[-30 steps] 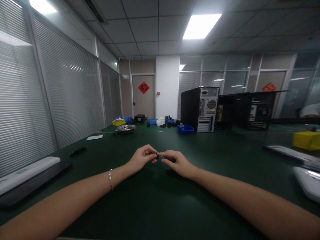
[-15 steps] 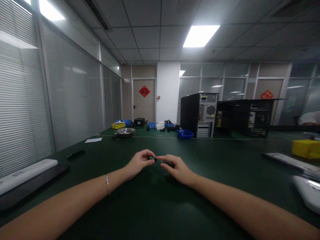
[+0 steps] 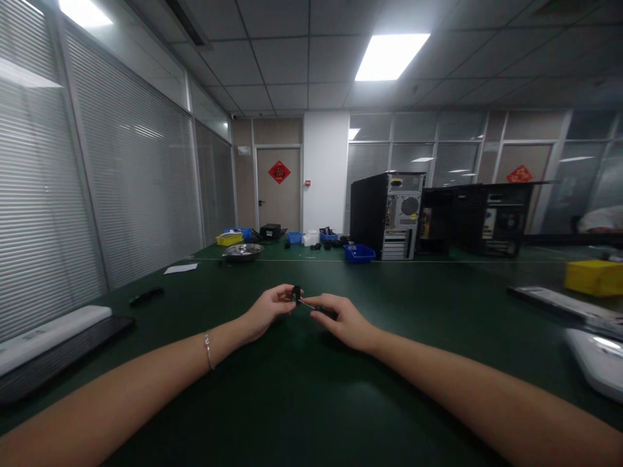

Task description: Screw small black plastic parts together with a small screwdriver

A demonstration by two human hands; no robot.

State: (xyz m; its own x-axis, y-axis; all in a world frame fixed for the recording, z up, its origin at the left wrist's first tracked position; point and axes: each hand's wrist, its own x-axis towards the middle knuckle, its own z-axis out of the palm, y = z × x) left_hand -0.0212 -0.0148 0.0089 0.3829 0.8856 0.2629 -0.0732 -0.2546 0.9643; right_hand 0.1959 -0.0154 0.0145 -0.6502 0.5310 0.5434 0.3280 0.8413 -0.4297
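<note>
Both my arms reach out over the dark green table point(image 3: 311, 402). My left hand point(image 3: 270, 310), with a thin bracelet on the wrist, pinches a small black part point(image 3: 294, 294) between thumb and fingers and holds it upright. My right hand point(image 3: 341, 318) is closed on a thin dark tool point(image 3: 311, 305) whose tip touches the small part. The hands meet just above the table's middle. What kind of part it is cannot be made out.
A white bar on a black panel point(image 3: 43, 344) lies at the left edge, a dark object point(image 3: 146, 296) and a paper sheet point(image 3: 181, 268) beyond it. Far off stand a metal bowl point(image 3: 243, 251), blue and yellow bins point(image 3: 359, 252), and computer towers point(image 3: 389, 214). A yellow bin point(image 3: 594, 277) and white devices point(image 3: 596, 360) sit right.
My left hand has turned the small black part from lying flat to standing upright. Both hands stay in the same spot; the camera tilted slightly.
</note>
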